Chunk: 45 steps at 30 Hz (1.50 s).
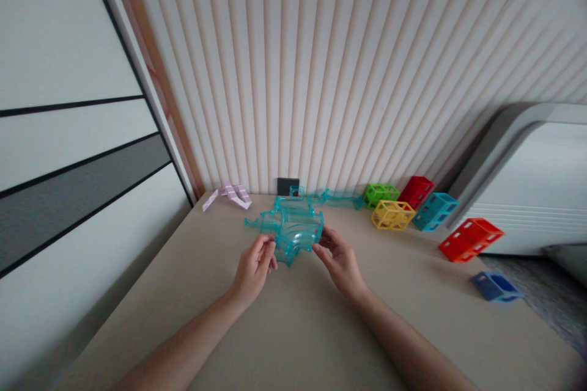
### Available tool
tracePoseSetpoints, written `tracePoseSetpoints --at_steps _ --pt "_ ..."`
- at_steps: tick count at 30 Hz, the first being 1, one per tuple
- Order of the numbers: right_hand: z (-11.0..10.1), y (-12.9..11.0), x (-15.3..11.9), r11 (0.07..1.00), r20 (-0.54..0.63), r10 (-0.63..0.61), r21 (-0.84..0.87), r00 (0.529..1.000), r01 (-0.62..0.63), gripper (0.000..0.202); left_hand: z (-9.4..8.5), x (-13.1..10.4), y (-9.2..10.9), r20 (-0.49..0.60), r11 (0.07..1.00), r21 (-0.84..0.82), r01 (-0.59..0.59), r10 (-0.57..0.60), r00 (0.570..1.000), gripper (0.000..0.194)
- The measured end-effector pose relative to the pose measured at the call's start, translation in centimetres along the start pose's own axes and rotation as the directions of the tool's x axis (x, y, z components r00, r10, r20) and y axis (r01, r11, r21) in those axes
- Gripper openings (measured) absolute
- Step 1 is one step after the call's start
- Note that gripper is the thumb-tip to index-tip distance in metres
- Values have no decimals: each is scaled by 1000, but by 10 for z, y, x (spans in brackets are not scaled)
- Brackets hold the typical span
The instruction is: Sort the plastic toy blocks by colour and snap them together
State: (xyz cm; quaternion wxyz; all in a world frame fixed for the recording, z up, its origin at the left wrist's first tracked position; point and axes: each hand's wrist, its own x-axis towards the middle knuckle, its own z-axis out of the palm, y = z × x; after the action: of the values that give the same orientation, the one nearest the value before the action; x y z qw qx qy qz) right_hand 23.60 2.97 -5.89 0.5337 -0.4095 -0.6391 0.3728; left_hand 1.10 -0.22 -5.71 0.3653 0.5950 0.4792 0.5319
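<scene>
Over the far middle of the table I hold a see-through teal plastic piece (300,229) with curved, ribbed walls and a narrow part jutting left. My left hand (253,266) is closed, thumb and fingers pinching its lower left edge. At the lower right edge, my right hand (338,258) grips it between thumb and fingers. Just behind lies a long, thin teal plastic part (342,199), near the wall. Whether the teal parts are joined cannot be made out.
Lilac folded strips (232,194) lie at the back left. Right of the teal parts stand open-frame blocks: green (380,194), yellow (392,215), dark red (416,192), turquoise (435,211), orange-red (470,239) and blue (496,286). A black panel (285,186) sits against the ribbed wall (302,73).
</scene>
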Motion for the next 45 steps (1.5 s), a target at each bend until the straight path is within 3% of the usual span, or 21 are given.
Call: tracePoseSetpoints --at_steps 32,41,45 --pt "-4 -2 0 997 26 -50 -64 998 51 38 0 0 -4 -9 999 5 -53 53 999 29" --pt "-7 5 2 1000 6 -23 -1 1000 23 38 1 0 -1 2 999 -23 -35 35 999 32" --pt "-17 14 11 1000 -71 -2 -3 998 2 47 0 0 -1 21 999 -27 -46 46 999 32"
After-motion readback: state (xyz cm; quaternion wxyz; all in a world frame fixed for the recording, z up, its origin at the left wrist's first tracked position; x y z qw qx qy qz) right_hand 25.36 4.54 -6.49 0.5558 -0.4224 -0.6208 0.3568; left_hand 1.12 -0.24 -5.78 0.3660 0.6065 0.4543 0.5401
